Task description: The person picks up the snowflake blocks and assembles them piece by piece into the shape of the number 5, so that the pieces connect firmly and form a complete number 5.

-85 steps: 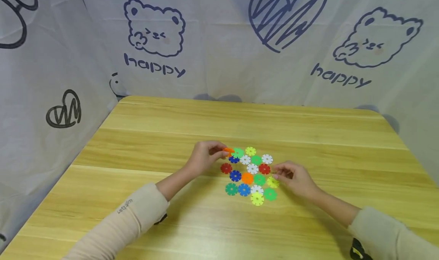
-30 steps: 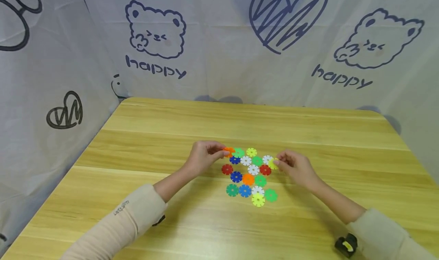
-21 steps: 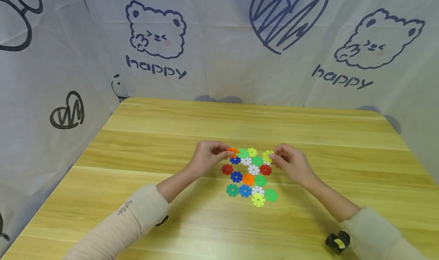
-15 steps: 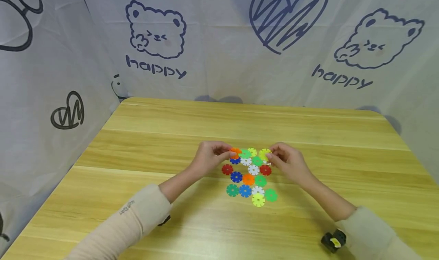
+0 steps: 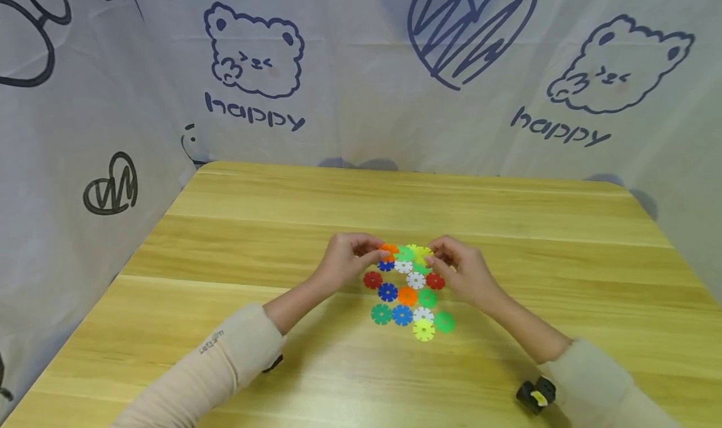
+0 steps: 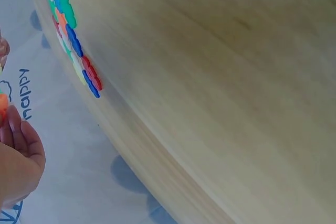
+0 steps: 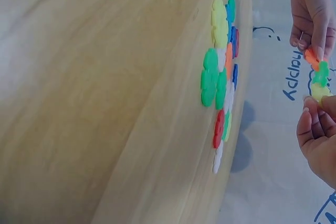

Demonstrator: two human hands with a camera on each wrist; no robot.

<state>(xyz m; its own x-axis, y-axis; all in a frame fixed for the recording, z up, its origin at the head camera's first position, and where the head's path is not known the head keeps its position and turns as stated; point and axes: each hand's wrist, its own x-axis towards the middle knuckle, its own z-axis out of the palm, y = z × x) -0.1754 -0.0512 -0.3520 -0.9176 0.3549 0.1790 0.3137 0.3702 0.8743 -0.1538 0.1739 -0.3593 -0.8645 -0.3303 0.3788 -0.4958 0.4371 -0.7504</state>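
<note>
My left hand (image 5: pixel 348 260) pinches an orange notched snowflake disc (image 5: pixel 388 251) between thumb and fingers, raised over the table. A light green disc (image 5: pixel 404 254) is joined to its right side. Coming from the right, my right hand (image 5: pixel 465 270) pinches a yellow disc (image 5: pixel 418 250) whose edge meets the green one. The right wrist view shows the orange disc (image 7: pixel 311 59), green disc (image 7: pixel 321 74) and yellow disc (image 7: pixel 318 92) in a row between both hands. In the left wrist view, only part of the left hand (image 6: pixel 22 153) and the orange disc (image 6: pixel 3 103) show.
Below the hands, several loose discs lie flat on the wooden table (image 5: pixel 225 240), among them a red disc (image 5: pixel 373 281), a blue disc (image 5: pixel 387 292) and a yellow disc (image 5: pixel 424 330). White cloth with drawings (image 5: pixel 361 102) hangs behind and at the left.
My right hand has lifted a yellow disc from the right side of the loose discs and brought it left to the green disc. My left hand has shifted slightly right with the orange and green pair.
</note>
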